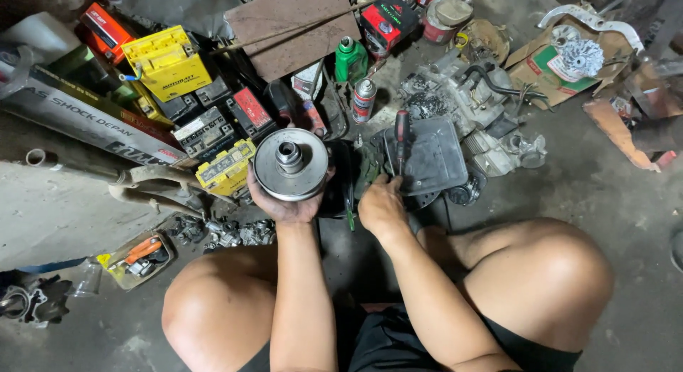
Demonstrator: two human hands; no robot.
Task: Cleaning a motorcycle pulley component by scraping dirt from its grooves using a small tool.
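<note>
Steel, bright and heavy-looking, filled the left hand (284, 201): a round pulley (292, 163) with a raised hub at its centre, cupped from below with fingers curled up around its rim. It sat held above the floor (605, 194), just beside the dark open housing in front of the person's knees. The right hand (382, 205) was closed on a screwdriver (401, 139), its red-and-black handle rising over a grey cover plate (430, 157).

Several things could have gone wrong from that pose. The pulley rested on one palm only — if the grip slackened or the wrist tipped, it would likely have rolled off toward the floor, or onto the yellow battery (226, 167) just to its left. Oil on the fingers, which I could not confirm, would have made that worse.

The screwdriver looked the sharper risk. Its tip was hidden behind the hand, so where it bore could not be told; a slip under pressure might have driven it toward the left wrist, which lay near, or gouged the plate.

Clutter raised the odds too — loose small parts (228, 232) lay near the left knee, the engine block (473, 102) sat behind the plate, and a spray can (363, 99) stood upright behind the work, easy to knock over with an elbow or a swung tool.
</note>
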